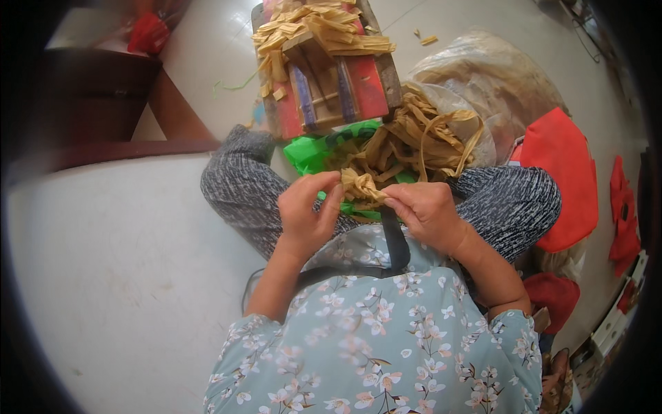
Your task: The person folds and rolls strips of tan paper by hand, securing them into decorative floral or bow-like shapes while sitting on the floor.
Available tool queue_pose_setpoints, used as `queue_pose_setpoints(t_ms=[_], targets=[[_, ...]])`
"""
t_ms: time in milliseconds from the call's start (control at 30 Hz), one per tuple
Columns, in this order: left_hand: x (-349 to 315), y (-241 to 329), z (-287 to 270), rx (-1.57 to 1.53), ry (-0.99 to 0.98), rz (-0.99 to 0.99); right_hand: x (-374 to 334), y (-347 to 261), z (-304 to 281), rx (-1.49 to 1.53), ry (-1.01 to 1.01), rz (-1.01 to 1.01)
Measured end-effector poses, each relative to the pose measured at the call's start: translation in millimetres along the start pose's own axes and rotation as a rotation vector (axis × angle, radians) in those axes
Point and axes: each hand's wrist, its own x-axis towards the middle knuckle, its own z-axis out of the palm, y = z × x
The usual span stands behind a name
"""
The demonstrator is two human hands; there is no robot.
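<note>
Above my lap, a crumpled, folded bundle of flat tan strips (360,185) stretches between my two hands. My right hand (429,212) pinches its right end between thumb and fingers. At the other end, my left hand (307,205) has its thumb and forefinger closed against the bundle's edge. Just beyond lies a loose heap of long tan strips (420,134), partly on a bright green plastic bag (308,153). What the strips are made of I cannot tell for certain.
Ahead stands a wooden stand with a red top (365,86), piled with short folded tan pieces (303,31). A large translucent plastic sack (493,65) sits to its right, near a red cloth bag (562,179). Dark wooden furniture (103,96) is at the far left.
</note>
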Motion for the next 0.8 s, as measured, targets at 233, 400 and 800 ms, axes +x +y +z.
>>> queue_pose_setpoints(t_ms=[233, 400, 800], targets=[[17, 8, 15, 0.406, -0.334, 0.306, 7, 5, -2, 0.011, -0.057, -0.092], [19, -1, 12, 0.432, -0.386, 0.389, 4, 9, -17, -0.106, -0.233, -0.103], [37, -9, -13, 0.244, -0.291, 0.096, 40, 30, -17, -0.150, -0.332, -0.020]])
